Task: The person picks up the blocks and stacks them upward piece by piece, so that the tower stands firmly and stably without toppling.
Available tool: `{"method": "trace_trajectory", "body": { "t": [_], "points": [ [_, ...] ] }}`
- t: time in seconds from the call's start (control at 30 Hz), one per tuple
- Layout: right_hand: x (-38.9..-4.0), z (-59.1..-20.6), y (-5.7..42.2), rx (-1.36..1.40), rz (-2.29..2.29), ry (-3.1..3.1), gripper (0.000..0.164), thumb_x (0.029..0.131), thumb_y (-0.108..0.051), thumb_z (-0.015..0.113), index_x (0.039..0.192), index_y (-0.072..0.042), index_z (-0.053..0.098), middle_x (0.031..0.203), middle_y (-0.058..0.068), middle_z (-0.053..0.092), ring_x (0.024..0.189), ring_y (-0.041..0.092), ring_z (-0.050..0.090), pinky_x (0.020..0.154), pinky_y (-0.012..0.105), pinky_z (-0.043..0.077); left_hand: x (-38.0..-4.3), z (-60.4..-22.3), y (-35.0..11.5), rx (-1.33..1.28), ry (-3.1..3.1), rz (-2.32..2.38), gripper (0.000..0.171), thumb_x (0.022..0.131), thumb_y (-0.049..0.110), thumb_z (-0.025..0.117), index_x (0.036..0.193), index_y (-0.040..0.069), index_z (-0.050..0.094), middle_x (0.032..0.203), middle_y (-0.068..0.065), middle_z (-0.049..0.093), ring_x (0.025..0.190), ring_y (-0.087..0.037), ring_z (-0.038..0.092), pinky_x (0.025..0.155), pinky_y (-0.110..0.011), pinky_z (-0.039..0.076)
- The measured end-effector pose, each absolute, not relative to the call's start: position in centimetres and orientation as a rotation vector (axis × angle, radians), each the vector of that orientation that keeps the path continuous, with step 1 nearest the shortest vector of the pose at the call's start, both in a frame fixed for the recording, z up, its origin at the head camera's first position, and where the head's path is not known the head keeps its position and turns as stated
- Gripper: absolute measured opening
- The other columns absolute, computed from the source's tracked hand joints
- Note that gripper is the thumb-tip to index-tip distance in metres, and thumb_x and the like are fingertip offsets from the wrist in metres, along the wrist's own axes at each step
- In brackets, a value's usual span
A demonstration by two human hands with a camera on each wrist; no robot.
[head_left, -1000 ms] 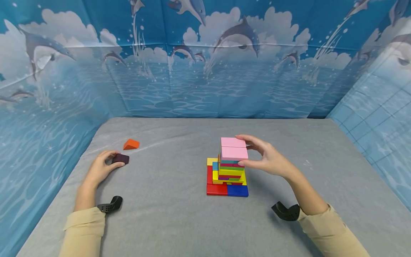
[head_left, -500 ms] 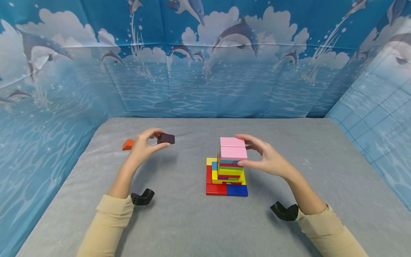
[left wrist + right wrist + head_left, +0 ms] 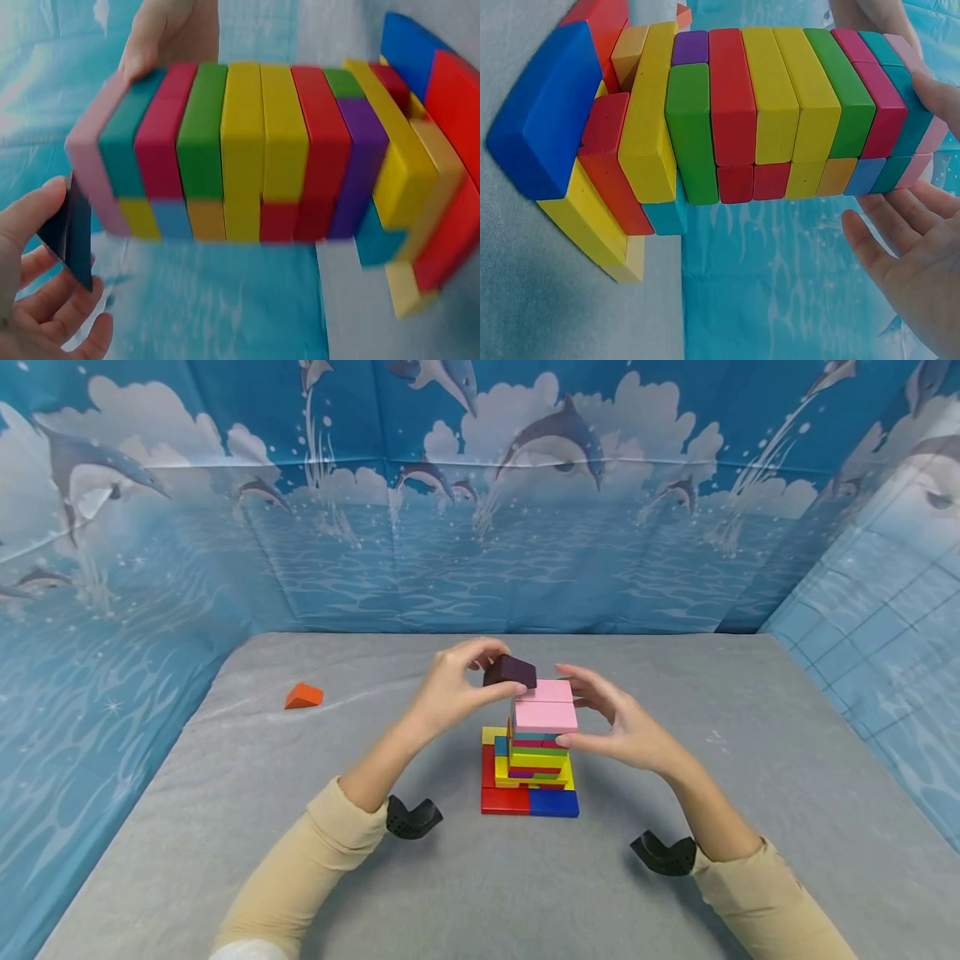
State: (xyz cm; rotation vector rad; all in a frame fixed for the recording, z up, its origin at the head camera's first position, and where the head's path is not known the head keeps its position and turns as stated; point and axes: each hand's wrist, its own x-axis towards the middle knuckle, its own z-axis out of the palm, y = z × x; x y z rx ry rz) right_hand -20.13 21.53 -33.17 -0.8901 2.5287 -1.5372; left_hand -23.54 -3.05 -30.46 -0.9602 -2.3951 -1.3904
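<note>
My left hand pinches a dark purple-brown wedge block between thumb and fingertips. It holds the wedge at the top left of a tall tower of coloured blocks, beside the pink top blocks. From the right, my right hand grips the tower's top, the thumb on the near side and fingers round the far side. The right wrist view shows that thumb against a teal block. The layers below are green, yellow, red and purple, on a wider base with red and blue blocks.
An orange wedge block lies alone at the left of the grey cloth-covered table. A blue dolphin-print curtain closes off the back and sides. Black wrist mounts stick out from both sleeves.
My left hand has lifted the dark wedge from the table's left side and carried it right, up to the tower's top. The right hand stays at the tower, its upper fingers slightly raised.
</note>
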Motion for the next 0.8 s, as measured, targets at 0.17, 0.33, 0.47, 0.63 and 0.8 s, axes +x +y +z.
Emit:
{"method": "trace_trajectory", "body": {
  "t": [0.17, 0.33, 0.47, 0.63, 0.8],
  "points": [
    [-20.1, -33.2, 21.6, -0.881, -1.556, 2.504, 0.078, 0.08, -0.005, 0.069, 0.144, -0.012, 0.025, 0.136, 0.012, 0.042, 0.118, 0.022, 0.045, 0.095, 0.019, 0.038, -23.4, -30.2, -0.9, -1.018, -2.419, -1.37, 0.034, 0.077, 0.021, 0.075, 0.105, 0.007, 0.061, 0.098, -0.004, 0.061, 0.084, -0.014, 0.051, 0.067, -0.022, 0.046],
    [-20.2, -33.3, 21.6, -0.891, -1.574, 2.478, 0.08, 0.08, -0.005, 0.069, 0.144, -0.017, 0.023, 0.133, 0.01, 0.045, 0.118, 0.019, 0.045, 0.097, 0.023, 0.038, -23.4, -30.3, 0.2, -1.013, -2.502, -1.283, 0.038, 0.077, 0.026, 0.074, 0.109, 0.009, 0.062, 0.104, -0.002, 0.061, 0.089, -0.012, 0.05, 0.068, -0.017, 0.046],
    [-20.2, -33.2, 21.6, -0.898, -1.573, 2.478, 0.08, 0.08, -0.004, 0.068, 0.144, -0.017, 0.023, 0.132, 0.01, 0.046, 0.117, 0.017, 0.046, 0.098, 0.027, 0.039, -23.3, -30.4, 0.5, -1.008, -2.529, -1.263, 0.04, 0.078, 0.028, 0.073, 0.112, 0.011, 0.061, 0.107, -0.002, 0.06, 0.092, -0.013, 0.05, 0.069, -0.017, 0.047],
    [-20.2, -33.2, 21.6, -0.903, -1.566, 2.483, 0.078, 0.08, -0.004, 0.069, 0.144, -0.014, 0.025, 0.134, 0.01, 0.044, 0.117, 0.016, 0.046, 0.097, 0.027, 0.039, -23.1, -30.6, 0.5, -1.033, -2.512, -1.294, 0.039, 0.079, 0.027, 0.072, 0.112, 0.011, 0.061, 0.105, -0.001, 0.062, 0.09, -0.013, 0.051, 0.07, -0.02, 0.048],
    [-20.2, -33.3, 21.6, -0.944, -1.555, 2.498, 0.073, 0.08, -0.002, 0.068, 0.142, -0.011, 0.029, 0.14, 0.009, 0.038, 0.118, 0.014, 0.044, 0.097, 0.031, 0.039, -23.0, -30.8, 0.5, -1.041, -2.503, -1.312, 0.04, 0.079, 0.026, 0.072, 0.113, 0.01, 0.06, 0.108, -0.001, 0.062, 0.092, -0.013, 0.051, 0.071, -0.019, 0.048]
  ]
}}
